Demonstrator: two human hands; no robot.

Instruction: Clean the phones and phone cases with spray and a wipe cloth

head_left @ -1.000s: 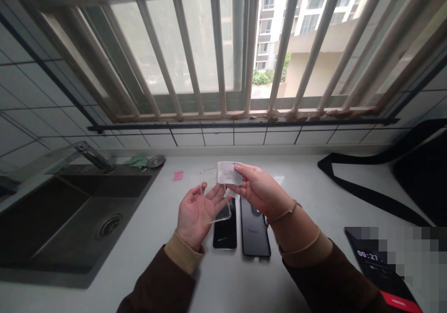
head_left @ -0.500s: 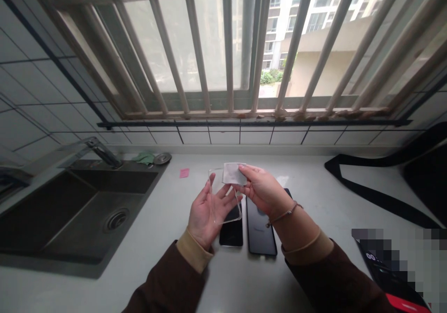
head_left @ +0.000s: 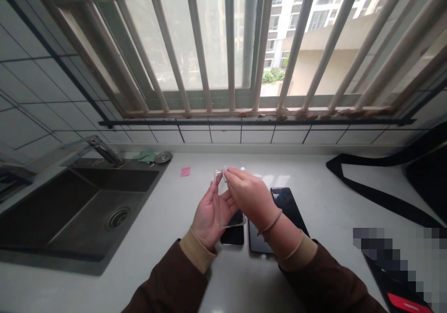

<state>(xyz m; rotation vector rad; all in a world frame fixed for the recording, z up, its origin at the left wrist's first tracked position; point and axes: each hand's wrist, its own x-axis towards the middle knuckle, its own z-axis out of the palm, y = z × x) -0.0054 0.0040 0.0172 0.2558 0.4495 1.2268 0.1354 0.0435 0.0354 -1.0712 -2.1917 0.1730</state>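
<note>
My left hand (head_left: 206, 213) holds a clear phone case (head_left: 217, 206) upright by its sides, with fingers behind it. Over the case's upper part, my right hand (head_left: 247, 192) grips a small whitish-grey wipe (head_left: 225, 174), mostly covered by the fingers. The wipe is at the case's upper edge; whether it presses on the surface I cannot tell. Below the hands a black phone (head_left: 232, 236) lies on the counter. Beside it is a larger dark phone (head_left: 256, 244), partly under my right wrist. Another black phone-like device (head_left: 287, 205) shows behind that wrist.
A steel sink (head_left: 87, 229) with a faucet (head_left: 104, 152) is at the left. Near it lie a green cloth (head_left: 144, 157), a metal strainer (head_left: 163, 157) and a pink note (head_left: 185, 172). A black strap (head_left: 370, 192) crosses the counter at right. Window bars (head_left: 228, 47) rise behind.
My right hand has moved left and turned over, bringing the wipe to the case's upper edge and hiding most of it. The left hand and the case have shifted slightly right.
</note>
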